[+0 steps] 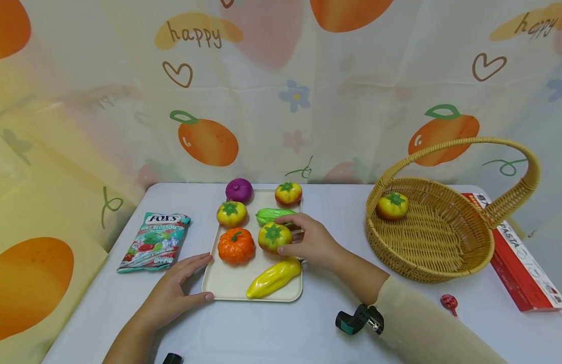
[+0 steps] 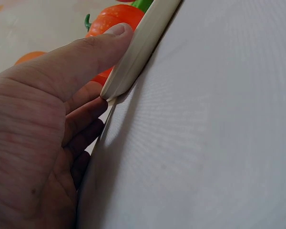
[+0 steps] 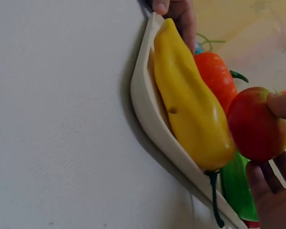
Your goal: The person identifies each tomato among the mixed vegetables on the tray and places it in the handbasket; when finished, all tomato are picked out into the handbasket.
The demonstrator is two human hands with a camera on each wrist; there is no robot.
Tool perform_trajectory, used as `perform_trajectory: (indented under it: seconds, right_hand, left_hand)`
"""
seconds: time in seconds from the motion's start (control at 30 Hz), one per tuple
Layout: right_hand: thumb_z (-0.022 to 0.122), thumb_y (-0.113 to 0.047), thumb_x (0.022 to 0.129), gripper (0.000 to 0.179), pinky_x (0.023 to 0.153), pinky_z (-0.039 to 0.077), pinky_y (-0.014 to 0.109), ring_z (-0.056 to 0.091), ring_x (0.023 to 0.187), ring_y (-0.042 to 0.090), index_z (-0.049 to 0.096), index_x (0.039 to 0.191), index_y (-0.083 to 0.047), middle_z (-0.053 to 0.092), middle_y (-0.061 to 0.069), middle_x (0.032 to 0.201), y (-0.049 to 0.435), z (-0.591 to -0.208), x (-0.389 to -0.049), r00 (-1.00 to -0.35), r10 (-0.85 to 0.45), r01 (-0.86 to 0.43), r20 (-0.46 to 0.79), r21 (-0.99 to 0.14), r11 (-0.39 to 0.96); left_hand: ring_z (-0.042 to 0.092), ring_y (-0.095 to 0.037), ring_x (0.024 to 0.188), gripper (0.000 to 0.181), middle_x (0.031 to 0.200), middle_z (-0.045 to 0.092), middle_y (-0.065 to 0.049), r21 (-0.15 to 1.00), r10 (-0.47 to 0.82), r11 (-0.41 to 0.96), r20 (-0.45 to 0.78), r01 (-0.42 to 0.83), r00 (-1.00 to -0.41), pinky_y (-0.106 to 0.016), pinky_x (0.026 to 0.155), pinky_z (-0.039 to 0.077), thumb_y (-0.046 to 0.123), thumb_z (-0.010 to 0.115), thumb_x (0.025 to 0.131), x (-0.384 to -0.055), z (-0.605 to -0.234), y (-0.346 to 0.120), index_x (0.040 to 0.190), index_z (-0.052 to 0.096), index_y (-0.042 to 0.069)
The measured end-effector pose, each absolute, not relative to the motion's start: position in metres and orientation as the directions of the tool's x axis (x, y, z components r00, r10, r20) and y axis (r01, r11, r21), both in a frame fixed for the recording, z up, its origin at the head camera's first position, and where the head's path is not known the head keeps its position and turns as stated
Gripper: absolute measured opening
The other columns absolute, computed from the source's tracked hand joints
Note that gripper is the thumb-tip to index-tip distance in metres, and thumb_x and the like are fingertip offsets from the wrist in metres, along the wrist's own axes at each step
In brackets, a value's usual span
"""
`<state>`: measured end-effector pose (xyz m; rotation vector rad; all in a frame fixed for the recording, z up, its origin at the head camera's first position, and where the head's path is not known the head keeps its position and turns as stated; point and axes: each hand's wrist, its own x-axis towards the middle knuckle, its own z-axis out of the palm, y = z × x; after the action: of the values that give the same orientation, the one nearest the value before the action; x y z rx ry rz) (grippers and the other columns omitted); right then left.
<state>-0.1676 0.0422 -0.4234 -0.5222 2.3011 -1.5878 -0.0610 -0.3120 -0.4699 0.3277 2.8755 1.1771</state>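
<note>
My right hand (image 1: 314,240) pinches a yellow-and-red toy tomato (image 1: 274,237) with a green star-shaped top between thumb and fingers, over the cream tray (image 1: 230,294). Its red side (image 3: 257,126) shows in the right wrist view. Against the tray's left edge rests my left hand (image 1: 173,288), thumb by the near corner and fingers extended farther up. On the tray lie an orange pumpkin (image 1: 235,246), a yellow pepper (image 1: 273,277), a green cucumber-like vegetable (image 1: 267,216), two more tomatoes, one at left (image 1: 231,214) and one at back (image 1: 288,193), and a purple onion (image 1: 239,190).
At right stands a wicker basket (image 1: 426,247) with a tall handle, holding one tomato (image 1: 392,206). A red-and-white pasta box (image 1: 519,273) lies beside it, and a red lollipop (image 1: 449,302) in front. Left of the tray is a candy bag (image 1: 155,241).
</note>
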Motion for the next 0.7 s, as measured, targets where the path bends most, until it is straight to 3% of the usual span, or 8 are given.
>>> perform_trajectory:
  seconds: [0.47, 0.7]
  right_hand:
    - [0.085, -0.007, 0.087, 0.061, 0.096, 0.062, 0.036, 0.066, 0.120, 0.034, 0.065, 0.143, -0.018, 0.058, 0.008, 0.143, 0.064, -0.403, -0.161, -0.868, -0.495, -0.096, -0.045, -0.962, 0.256]
    - [0.084, -0.007, 0.088, 0.062, 0.101, 0.059, 0.037, 0.063, 0.126, 0.033, 0.064, 0.145, -0.019, 0.058, 0.007, 0.146, 0.079, -0.395, -0.158, -0.866, -0.498, -0.093, -0.046, -0.963, 0.252]
  left_hand:
    - [0.046, -0.042, 0.146, 0.083, 0.156, 0.057, -0.009, 0.695, 0.189, 0.698, 0.055, 0.173, -0.980, -0.075, 0.115, 0.033, 0.039, 0.097, 0.078, -0.060, -0.467, -0.312, 0.151, 0.062, 0.015]
    - [0.045, -0.043, 0.147, 0.083, 0.157, 0.056, -0.010, 0.698, 0.192, 0.695, 0.052, 0.174, -0.980, -0.076, 0.115, 0.032, 0.038, 0.096, 0.079, -0.061, -0.467, -0.310, 0.151, 0.062, 0.015]
